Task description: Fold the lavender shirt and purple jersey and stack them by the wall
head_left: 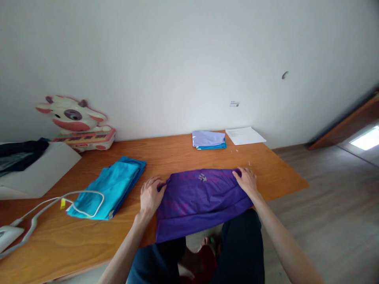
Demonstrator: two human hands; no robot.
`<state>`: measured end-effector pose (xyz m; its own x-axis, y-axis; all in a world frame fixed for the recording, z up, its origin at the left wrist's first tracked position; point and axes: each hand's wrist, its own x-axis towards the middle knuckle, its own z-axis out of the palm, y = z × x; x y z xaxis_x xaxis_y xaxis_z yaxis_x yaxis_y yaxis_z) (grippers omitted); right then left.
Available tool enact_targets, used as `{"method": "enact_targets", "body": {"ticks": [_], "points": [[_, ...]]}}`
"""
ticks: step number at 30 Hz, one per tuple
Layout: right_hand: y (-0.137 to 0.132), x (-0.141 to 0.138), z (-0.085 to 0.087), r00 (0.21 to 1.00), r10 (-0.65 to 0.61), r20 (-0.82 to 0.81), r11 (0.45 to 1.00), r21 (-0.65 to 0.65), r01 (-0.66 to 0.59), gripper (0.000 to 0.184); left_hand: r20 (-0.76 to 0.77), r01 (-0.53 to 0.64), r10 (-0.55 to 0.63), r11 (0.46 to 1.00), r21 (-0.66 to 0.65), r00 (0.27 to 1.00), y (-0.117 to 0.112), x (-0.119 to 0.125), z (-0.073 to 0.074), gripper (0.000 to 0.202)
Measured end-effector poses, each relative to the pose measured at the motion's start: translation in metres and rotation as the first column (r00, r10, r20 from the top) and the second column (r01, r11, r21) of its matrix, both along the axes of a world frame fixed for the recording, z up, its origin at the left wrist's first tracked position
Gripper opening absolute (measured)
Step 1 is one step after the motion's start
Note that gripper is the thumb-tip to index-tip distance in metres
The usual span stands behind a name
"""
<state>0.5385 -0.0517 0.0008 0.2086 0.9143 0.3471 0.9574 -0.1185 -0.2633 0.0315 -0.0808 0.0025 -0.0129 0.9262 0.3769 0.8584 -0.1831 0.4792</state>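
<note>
Purple cloth (204, 203), thin, creased. Lies at the near edge of a wooden table (166, 154), its near border reaching that edge above dark trouser legs (244, 248). Silvery printed mark (203, 177) close to its far border. Bearings taken from this cloth, twelve toward the white wall (166, 71).

Left hand (151, 193): at nine to ten, thumb and fingers closed on the cloth's far corner, material bunched in the pinch. Right hand (247, 180): at two, thumb over the opposite far corner, fingers curled along the border, corner gripped. Cloth stretched between the two.

Twelve: lavender cloth (208, 138), folded, atop a bright blue piece (211, 146). One: white paper (245, 136), just beside it, near the table's far right corner.

Nine to ten, just past the left hand: turquoise cloth (109, 183), folded, darker blue layer showing along one side. A white cable (102, 199) loops over its near end; yellow tag (62, 203) by the loop. Cable runs out toward a white plastic device (8, 236) at eight to nine, cut by the frame.

Ten, farther off: cow-headed toy keyboard (78, 124) against the wall. Before it, a white box (44, 169) with dark fabric (22, 156) at its top.

Three to four: grey wood-grain floor (322, 228).
</note>
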Motion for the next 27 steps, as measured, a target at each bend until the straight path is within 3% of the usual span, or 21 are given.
{"method": "enact_targets", "body": {"ticks": [4,6,9,13,15,18,20,23,25,27], "points": [[0.013,0.008,0.002,0.997,0.074,-0.030,0.993,0.093,-0.071,0.032,0.212,0.050,-0.078,0.990,0.136,0.974,0.003,0.002,0.023,0.016],[0.014,0.014,0.002,0.991,0.118,-0.061,0.982,0.156,-0.107,0.031,0.375,0.041,-0.101,0.985,0.165,0.921,-0.005,0.003,0.036,0.017],[0.013,0.023,0.000,0.992,0.112,-0.063,0.983,0.156,-0.101,0.033,0.643,0.093,-0.131,0.991,0.093,0.755,-0.021,0.007,0.049,0.021],[0.012,0.028,-0.003,0.988,0.138,-0.061,0.989,0.062,-0.134,0.028,0.813,0.326,-0.157,0.944,-0.043,0.561,-0.037,0.017,0.057,0.025],[0.012,0.029,-0.004,0.970,0.218,-0.111,0.973,0.096,-0.208,0.026,0.816,0.416,-0.206,0.908,-0.046,0.540,-0.044,0.022,0.062,0.020],[0.012,0.028,-0.006,0.919,0.311,-0.243,0.944,0.190,-0.270,0.029,0.766,0.454,-0.245,0.888,-0.068,0.594,-0.057,0.027,0.070,0.016],[0.011,0.027,-0.006,0.884,0.346,-0.315,0.933,0.211,-0.290,0.029,0.764,0.485,-0.258,0.871,-0.081,0.591,-0.069,0.030,0.075,0.016],[0.006,0.021,-0.001,0.881,0.400,-0.253,0.915,0.168,-0.367,0.036,0.802,0.600,-0.290,0.793,-0.103,0.522,-0.087,0.042,0.077,0.018],[0.001,0.015,0.004,0.874,0.462,-0.151,0.887,0.107,-0.450,0.039,0.785,0.697,-0.333,0.697,-0.168,0.522,-0.098,0.055,0.076,0.019],[-0.005,0.008,0.009,0.853,0.517,-0.078,0.856,0.073,-0.512,0.029,0.729,0.764,-0.408,0.599,-0.241,0.550,-0.108,0.070,0.075,0.021]]}}
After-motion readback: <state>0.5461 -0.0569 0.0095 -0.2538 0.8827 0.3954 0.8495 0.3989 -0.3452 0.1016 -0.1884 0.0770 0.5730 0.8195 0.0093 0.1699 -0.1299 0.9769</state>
